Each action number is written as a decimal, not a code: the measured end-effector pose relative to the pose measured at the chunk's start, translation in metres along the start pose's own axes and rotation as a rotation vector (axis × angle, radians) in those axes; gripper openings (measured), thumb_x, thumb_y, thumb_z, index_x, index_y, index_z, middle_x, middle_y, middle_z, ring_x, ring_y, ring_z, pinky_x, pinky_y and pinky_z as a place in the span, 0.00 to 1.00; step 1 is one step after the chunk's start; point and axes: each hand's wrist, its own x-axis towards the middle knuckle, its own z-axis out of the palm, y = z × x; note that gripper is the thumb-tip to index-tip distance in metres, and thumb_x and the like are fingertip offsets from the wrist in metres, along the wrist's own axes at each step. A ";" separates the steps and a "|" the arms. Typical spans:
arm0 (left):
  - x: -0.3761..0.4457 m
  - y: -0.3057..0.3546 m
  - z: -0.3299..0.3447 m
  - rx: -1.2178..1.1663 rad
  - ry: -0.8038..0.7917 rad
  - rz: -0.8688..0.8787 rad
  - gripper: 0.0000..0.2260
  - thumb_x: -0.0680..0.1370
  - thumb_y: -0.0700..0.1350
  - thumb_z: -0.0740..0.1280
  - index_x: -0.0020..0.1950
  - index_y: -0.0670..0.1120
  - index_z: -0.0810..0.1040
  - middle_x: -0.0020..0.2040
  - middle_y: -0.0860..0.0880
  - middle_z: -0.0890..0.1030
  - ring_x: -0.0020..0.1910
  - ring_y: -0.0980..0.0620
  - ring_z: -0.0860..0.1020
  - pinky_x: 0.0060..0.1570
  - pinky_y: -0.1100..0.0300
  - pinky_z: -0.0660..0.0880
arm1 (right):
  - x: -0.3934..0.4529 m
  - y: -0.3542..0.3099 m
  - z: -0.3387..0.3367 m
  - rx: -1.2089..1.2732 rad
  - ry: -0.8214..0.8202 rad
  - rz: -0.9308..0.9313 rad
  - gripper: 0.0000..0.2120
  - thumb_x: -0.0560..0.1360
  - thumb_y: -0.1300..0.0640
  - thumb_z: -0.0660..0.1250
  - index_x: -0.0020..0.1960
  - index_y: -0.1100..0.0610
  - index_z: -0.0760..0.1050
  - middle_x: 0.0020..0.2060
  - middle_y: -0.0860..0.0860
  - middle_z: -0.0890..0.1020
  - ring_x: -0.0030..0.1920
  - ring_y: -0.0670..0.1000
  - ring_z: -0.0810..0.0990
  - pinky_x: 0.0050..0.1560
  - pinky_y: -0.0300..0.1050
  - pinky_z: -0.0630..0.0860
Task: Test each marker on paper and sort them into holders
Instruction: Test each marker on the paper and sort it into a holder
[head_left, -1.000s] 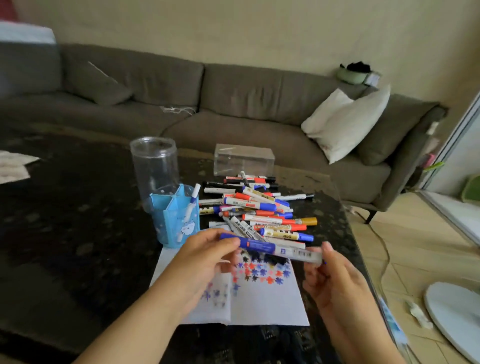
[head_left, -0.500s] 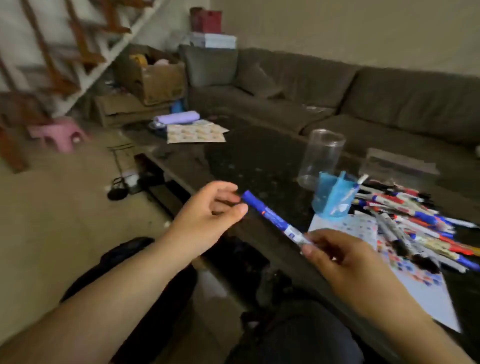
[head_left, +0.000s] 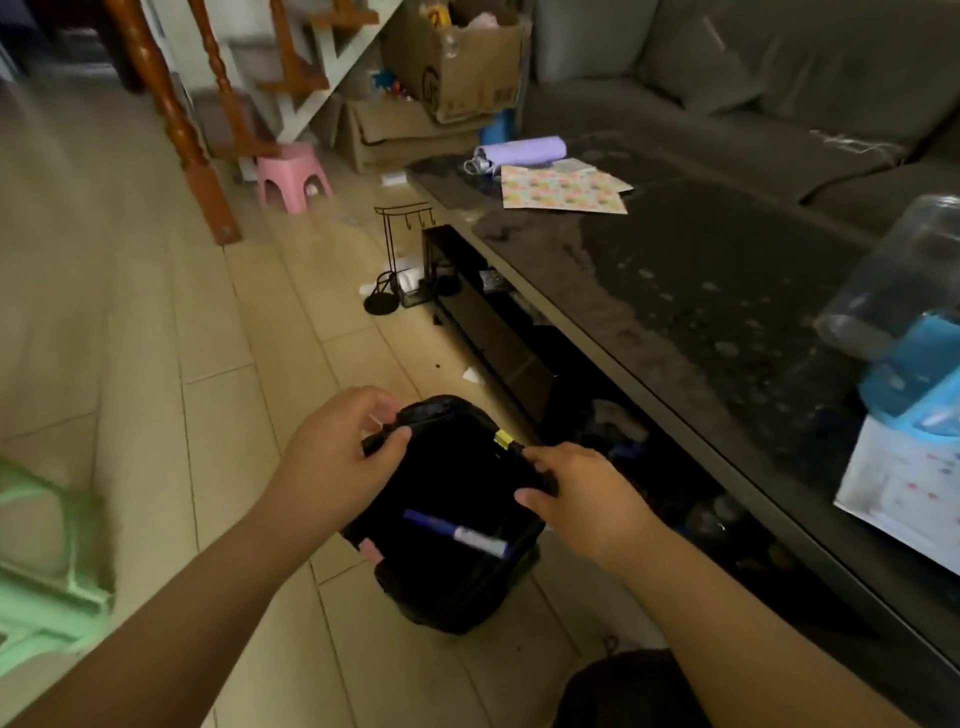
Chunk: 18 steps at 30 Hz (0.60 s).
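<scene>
On the floor beside the table stands a black bag-lined bin (head_left: 457, 467). A blue marker (head_left: 457, 532) with a white label is inside its dark opening, and neither hand touches it. My left hand (head_left: 337, 457) pinches the bin's left rim. On the right rim, my right hand (head_left: 576, 488) grips the edge next to a small yellow tag. The blue holder (head_left: 919, 364) and the clear jar (head_left: 904, 270) stand at the right edge of the view on the dark table (head_left: 701, 291), with the dotted test paper (head_left: 904, 488) in front of them.
Patterned sheets (head_left: 563, 189) and a purple roll (head_left: 524, 150) lie at the table's far end. A black wire stand (head_left: 395, 260), a pink stool (head_left: 293, 174) and cardboard boxes (head_left: 457, 67) sit on the tiled floor beyond. A green stool (head_left: 47, 561) is at my left.
My view has swung down and left from the table to the floor. The blue marker has left both hands and is now in the black bin, whose rim both hands hold.
</scene>
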 end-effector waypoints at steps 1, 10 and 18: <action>0.002 0.002 0.004 0.025 -0.012 0.026 0.06 0.74 0.44 0.68 0.50 0.51 0.76 0.45 0.56 0.77 0.45 0.58 0.75 0.42 0.73 0.66 | -0.001 0.002 -0.002 0.047 0.030 -0.004 0.22 0.77 0.49 0.65 0.69 0.52 0.69 0.58 0.48 0.75 0.61 0.47 0.72 0.61 0.46 0.72; 0.028 0.099 0.066 0.007 -0.186 0.281 0.08 0.75 0.49 0.67 0.53 0.52 0.76 0.45 0.59 0.77 0.45 0.63 0.74 0.39 0.74 0.68 | -0.069 0.053 -0.094 0.045 0.311 -0.018 0.13 0.75 0.54 0.68 0.59 0.50 0.75 0.48 0.44 0.76 0.49 0.41 0.74 0.49 0.31 0.71; 0.024 0.252 0.164 -0.089 -0.359 0.655 0.08 0.73 0.48 0.69 0.51 0.51 0.78 0.42 0.60 0.76 0.42 0.60 0.74 0.38 0.74 0.65 | -0.171 0.155 -0.162 -0.030 0.523 0.337 0.12 0.77 0.52 0.65 0.60 0.48 0.74 0.47 0.42 0.75 0.47 0.41 0.72 0.49 0.29 0.68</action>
